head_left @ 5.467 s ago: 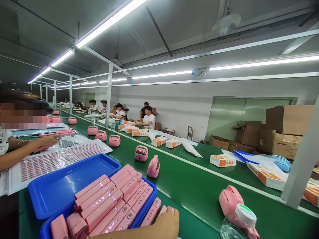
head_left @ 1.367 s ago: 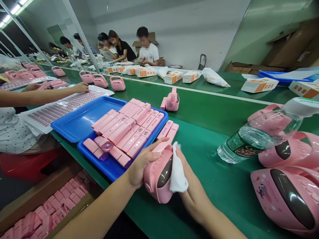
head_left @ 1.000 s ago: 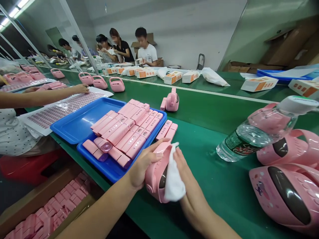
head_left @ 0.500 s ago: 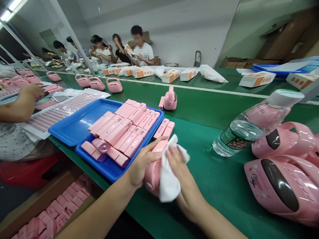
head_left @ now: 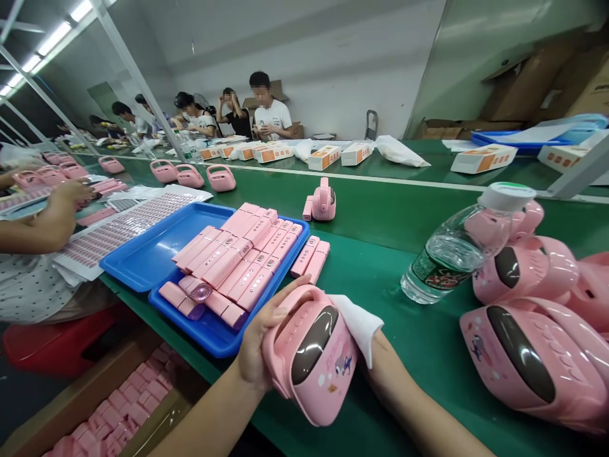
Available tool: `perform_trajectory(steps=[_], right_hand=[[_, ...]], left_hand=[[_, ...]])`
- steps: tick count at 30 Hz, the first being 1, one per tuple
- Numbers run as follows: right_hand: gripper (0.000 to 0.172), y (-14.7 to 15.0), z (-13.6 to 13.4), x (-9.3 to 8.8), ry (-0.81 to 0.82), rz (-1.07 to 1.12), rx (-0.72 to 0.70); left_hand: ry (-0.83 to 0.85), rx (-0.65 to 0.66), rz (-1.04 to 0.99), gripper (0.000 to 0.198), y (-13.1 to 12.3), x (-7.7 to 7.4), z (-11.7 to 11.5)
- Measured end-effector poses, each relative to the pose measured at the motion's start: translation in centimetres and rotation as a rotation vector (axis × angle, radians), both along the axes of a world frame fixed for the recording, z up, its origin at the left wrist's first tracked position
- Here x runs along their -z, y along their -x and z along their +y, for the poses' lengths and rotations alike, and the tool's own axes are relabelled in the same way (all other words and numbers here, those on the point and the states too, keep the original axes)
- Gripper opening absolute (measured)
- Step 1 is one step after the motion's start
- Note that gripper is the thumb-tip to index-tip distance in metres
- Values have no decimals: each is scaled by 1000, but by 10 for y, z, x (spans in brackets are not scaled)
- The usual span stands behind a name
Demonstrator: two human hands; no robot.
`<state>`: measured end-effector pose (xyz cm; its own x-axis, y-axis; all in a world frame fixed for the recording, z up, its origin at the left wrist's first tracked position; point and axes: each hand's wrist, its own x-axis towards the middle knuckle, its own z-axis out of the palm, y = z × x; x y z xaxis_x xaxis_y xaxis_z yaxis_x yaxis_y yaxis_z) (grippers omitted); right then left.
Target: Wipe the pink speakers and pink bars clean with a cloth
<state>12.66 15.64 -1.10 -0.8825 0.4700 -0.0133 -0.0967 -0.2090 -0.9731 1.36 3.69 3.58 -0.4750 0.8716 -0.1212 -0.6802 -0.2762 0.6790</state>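
Note:
A pink portable speaker point(head_left: 328, 374) with a carrying handle, a dark glossy window and a printed picture is tilted up before me. My left hand point(head_left: 254, 349) grips its handle side, fingers wrapped around the edge. Behind the speaker's right side, my right hand point(head_left: 383, 358) presses a white cloth point(head_left: 359, 324) to it; its fingers are hidden by speaker and cloth. Close by on the left, pink stick-shaped units point(head_left: 238, 254) with buttons are stacked in a blue tray point(head_left: 214, 343). Two loose pink sticks point(head_left: 311, 257) lie beside that tray.
A water bottle point(head_left: 442, 254) stands right of centre, near several pink speakers point(head_left: 533, 355). Another speaker point(head_left: 324, 202) sits ahead on the green table point(head_left: 380, 266). White-orange boxes point(head_left: 326, 157) line the far side. A co-worker's arm point(head_left: 52, 216) is at left, above a carton of pink parts point(head_left: 124, 406).
The speaker has been turned so its window and printed face show toward me. My right hand and the cloth have moved from its near side to behind its right side.

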Motion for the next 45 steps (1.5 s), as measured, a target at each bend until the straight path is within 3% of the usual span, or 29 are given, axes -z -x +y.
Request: perform_trajectory(steps=[4, 8, 15, 21, 25, 30, 35, 38, 41, 45], right_hand=[[41, -7, 0, 2, 99, -7, -34], [40, -10, -4, 7, 260, 135, -123], [43, -12, -10, 17, 309, 136, -119], [72, -16, -21, 8, 333, 33, -103], [69, -17, -22, 10, 156, 30, -113], [48, -13, -14, 17, -398, 83, 6], [49, -13, -15, 16, -888, 191, 86], [48, -17, -18, 17, -1135, 229, 111], [46, -19, -13, 19, -1250, 283, 93], [47, -19, -4, 20, -1150, 277, 177]], left_hand=[[-49, -25, -83, 57, -1, -12, -4], [-87, -5, -11, 55, 2, -20, -7], [-125, 13, 58, 52, -1, -26, -11], [-86, -9, 61, 52, -6, -26, -10], [-61, -15, 102, 50, -6, -27, -9], [-5, 27, 156, 47, 1, -14, -7], [80, 38, 238, 50, 0, 6, -5], [107, 64, 281, 52, -2, 9, -6], [134, 72, 340, 53, -2, 8, -6], [122, 48, 256, 52, 0, 7, -4]])
